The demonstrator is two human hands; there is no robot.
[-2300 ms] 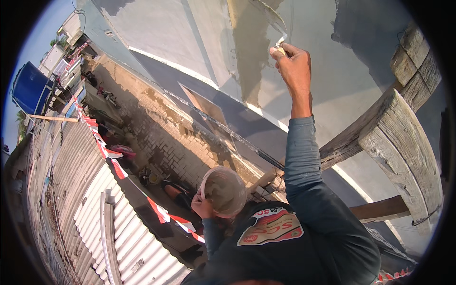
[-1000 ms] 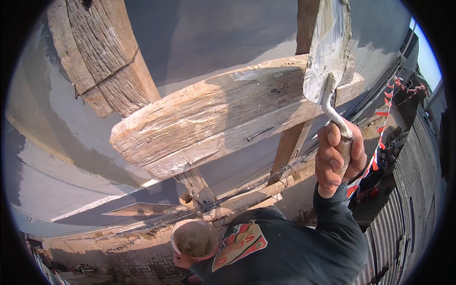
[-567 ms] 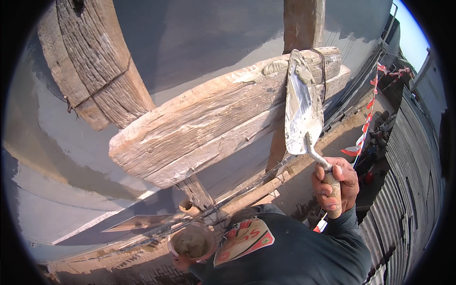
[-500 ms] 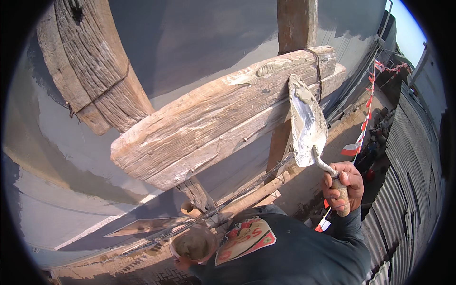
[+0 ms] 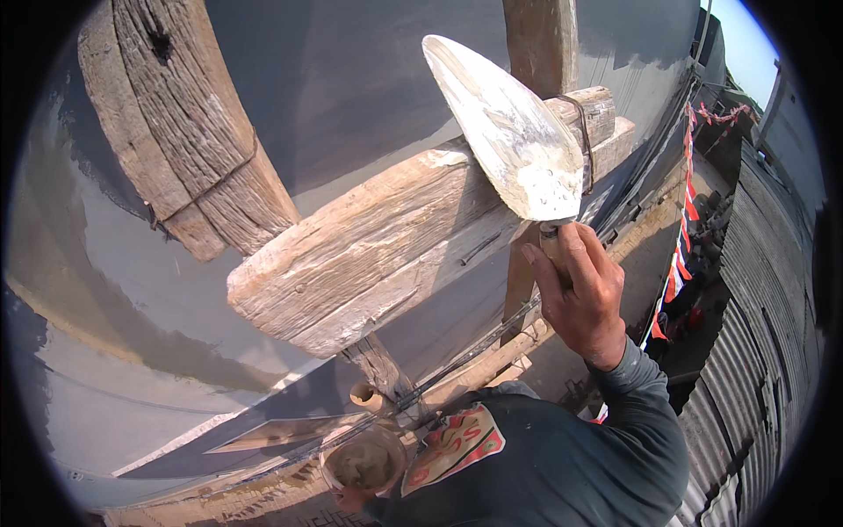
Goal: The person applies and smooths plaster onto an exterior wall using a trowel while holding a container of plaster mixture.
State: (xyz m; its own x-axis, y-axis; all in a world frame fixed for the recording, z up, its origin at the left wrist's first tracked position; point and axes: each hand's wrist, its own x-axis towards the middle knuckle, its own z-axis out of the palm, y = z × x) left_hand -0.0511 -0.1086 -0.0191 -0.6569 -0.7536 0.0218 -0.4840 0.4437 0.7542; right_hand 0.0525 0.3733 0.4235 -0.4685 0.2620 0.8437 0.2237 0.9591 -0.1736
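In my right hand (image 5: 584, 285) the fingers are wrapped round the handle of a pointed masonry trowel (image 5: 514, 136). Its blade tilts toward the upper left in front of a weathered wooden plank (image 5: 369, 250), with pale smears of mortar on its face. The blade covers part of the plank's top edge, so whether they touch I cannot tell. Low down, my left hand (image 5: 353, 499) grips the side of a bucket (image 5: 402, 457), close to my body. Grey wet mortar (image 5: 362, 464) lies inside it. Some of the left hand's fingers are hidden.
Wire (image 5: 587, 145) binds the plank to an upright post (image 5: 542, 48). Another thick timber (image 5: 180, 114) leans at the upper left. Behind stands a partly plastered grey wall (image 5: 351, 79). Red-and-white tape (image 5: 683, 237) and corrugated sheeting (image 5: 764, 334) lie to the right, far below.
My right hand has moved left and up with the trowel. The blade has swung over the plank's top edge, its tip now higher and further left. The left hand stays at the bucket.
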